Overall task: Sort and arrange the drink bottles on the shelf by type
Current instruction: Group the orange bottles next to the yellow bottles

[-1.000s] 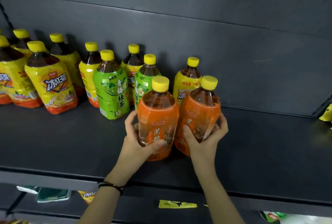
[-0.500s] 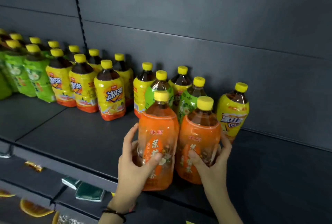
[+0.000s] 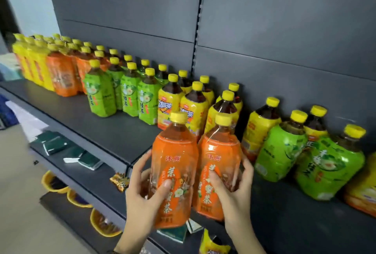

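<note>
A: Both hands are full. The left hand (image 3: 142,190) wraps one orange jasmine-tea bottle (image 3: 175,164) and the right hand (image 3: 236,190) wraps the second orange bottle (image 3: 220,158). The two are upright and side by side at the shelf's front edge.

B: Where do they belong?

A: With the orange group (image 3: 61,74) far left, I'd say, past the green-tea row (image 3: 114,95) and the yellow iced-tea bottles (image 3: 177,103). Keep them upright and set them down one at a time, labels forward.

B: Is there room to travel?

A: A bare strip of shelf (image 3: 114,131) runs in front of those rows, so follow it. Mind the front lip and the loose green bottle (image 3: 280,150) near the right hand.
</note>
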Available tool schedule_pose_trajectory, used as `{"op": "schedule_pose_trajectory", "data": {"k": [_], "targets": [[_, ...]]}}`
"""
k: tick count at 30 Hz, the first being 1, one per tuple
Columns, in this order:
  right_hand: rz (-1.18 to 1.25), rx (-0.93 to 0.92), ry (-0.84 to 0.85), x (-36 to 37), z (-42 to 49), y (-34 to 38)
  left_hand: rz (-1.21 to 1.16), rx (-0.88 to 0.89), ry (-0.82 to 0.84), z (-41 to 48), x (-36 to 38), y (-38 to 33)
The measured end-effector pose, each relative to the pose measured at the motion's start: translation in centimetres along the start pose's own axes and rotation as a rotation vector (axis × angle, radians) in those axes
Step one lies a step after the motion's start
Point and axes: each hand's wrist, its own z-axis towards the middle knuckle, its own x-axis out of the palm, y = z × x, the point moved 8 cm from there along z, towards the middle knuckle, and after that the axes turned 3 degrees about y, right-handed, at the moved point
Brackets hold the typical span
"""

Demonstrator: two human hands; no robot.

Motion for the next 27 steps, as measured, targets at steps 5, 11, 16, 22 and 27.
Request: {"op": "schedule_pose_trajectory", "data": {"k": [5, 11, 16, 22, 27], "targets": [[0.045, 0.005, 0.076, 9.7, 0.1, -0.7, 0.006, 0.005, -0.024, 3.1, -8.3, -1.1], [0.074, 0.016, 0.157, 20.2, 0.9, -2.1, 0.046, 0.021, -0.052, 7.0, -17.2, -2.5], [0.069, 0.035, 0.234, 28.0, 2.7, -4.3, 0.087, 0.025, -0.070, 10.9, -23.5, -2.3], [0.089, 0.015, 0.260, 37.2, 7.0, -7.2, 0.117, 0.038, -0.069, 18.2, -29.9, -1.4], [0.086, -0.035, 0.213, 44.3, 11.6, -9.8, 0.090, 0.029, -0.054, 26.4, -34.8, 0.8]]}}
